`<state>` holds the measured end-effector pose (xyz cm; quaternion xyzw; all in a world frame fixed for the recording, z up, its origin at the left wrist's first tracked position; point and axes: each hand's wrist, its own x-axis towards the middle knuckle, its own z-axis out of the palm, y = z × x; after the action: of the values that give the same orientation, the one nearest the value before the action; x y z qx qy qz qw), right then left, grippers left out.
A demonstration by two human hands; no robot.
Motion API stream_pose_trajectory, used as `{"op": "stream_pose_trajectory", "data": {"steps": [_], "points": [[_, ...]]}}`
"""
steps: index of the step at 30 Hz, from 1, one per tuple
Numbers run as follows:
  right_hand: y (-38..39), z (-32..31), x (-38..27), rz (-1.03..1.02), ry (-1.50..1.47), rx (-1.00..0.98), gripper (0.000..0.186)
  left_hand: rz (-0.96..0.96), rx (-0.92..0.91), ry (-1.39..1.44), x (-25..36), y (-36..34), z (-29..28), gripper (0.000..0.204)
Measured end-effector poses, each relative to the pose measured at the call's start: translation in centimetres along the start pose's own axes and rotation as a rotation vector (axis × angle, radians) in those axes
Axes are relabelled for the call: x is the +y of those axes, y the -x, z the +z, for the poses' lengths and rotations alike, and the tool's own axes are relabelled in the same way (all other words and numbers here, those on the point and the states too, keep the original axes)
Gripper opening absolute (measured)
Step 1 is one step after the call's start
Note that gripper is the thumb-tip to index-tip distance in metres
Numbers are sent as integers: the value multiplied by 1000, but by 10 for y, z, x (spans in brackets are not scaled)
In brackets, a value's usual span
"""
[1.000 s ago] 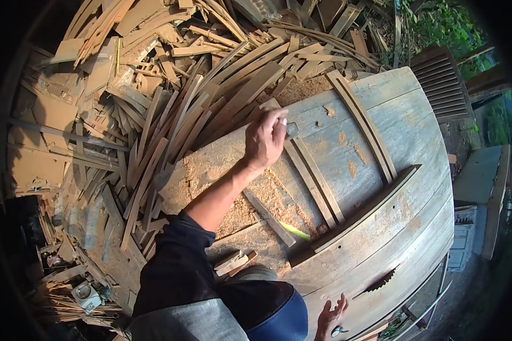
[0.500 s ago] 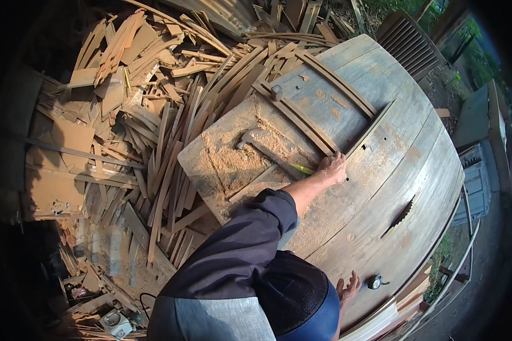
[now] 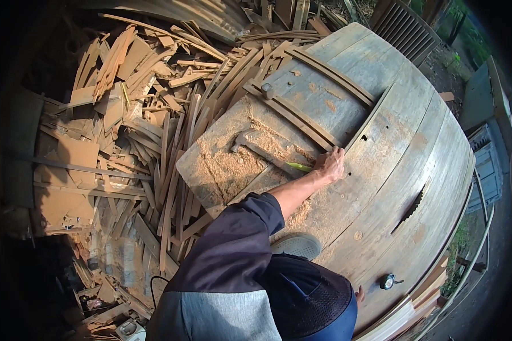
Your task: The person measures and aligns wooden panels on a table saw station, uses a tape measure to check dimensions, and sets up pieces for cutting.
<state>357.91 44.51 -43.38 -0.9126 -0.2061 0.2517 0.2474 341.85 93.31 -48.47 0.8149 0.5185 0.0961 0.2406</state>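
My left hand [image 3: 329, 167] is on the wooden table [image 3: 406, 136], fingers curled over a board edge at the lower end of two long wooden rails [image 3: 294, 116]. A small metal block [image 3: 267, 88] rests at the rails' upper end. A claw hammer [image 3: 257, 150] lies in sawdust left of the hand, near a yellow-green object [image 3: 299, 166]. My right hand [image 3: 359, 294] is mostly hidden behind my knee, only fingertips showing, near a small round metal fitting [image 3: 388, 281]. A toothed saw blade [image 3: 411, 207] protrudes through a slot; my shoe [image 3: 296, 246] is on the tabletop.
Offcuts and thin slats [image 3: 125, 113] are heaped left of and behind the table. A slatted wooden panel [image 3: 404, 31] stands beyond the far right corner. Pale cabinets [image 3: 483, 165] and a curved pipe rail [image 3: 483, 238] are along the right side, a dark cable [image 3: 156, 281] at lower left.
My left hand let go of the metal block atop the rails and moved down to the board edge. My right hand slipped mostly out of sight behind my knee, and the view shifted.
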Motion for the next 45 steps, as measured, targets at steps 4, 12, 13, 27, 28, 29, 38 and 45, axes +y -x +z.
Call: {"op": "stream_pose_trajectory", "data": {"steps": [4, 12, 13, 27, 28, 29, 38, 45], "points": [[-52, -9, -33, -309, 241, 70, 56, 30, -64, 135, -4, 10, -11, 37], [-174, -33, 29, 89, 578, 210, 59, 155, 208, 158, -12, 69, -46, 53], [-171, -32, 37, -8, 446, 278, 59, 203, 126, 112, -18, 97, -54, 57], [-115, -22, -3, 46, 195, 324, 65, 306, -131, -435, -122, 229, -99, 59], [-107, -19, -11, 97, 166, 301, 65, 328, -109, -423, -124, 225, -103, 59], [-97, -16, -21, -10, 11, 232, 65, 357, -73, -359, -123, 222, -105, 58], [6, 38, -157, -82, -387, -430, 41, 515, -507, 703, 43, 188, -46, 43], [-1, 35, -176, -113, -395, -404, 38, 406, -970, 817, 78, 175, -11, 27]]}}
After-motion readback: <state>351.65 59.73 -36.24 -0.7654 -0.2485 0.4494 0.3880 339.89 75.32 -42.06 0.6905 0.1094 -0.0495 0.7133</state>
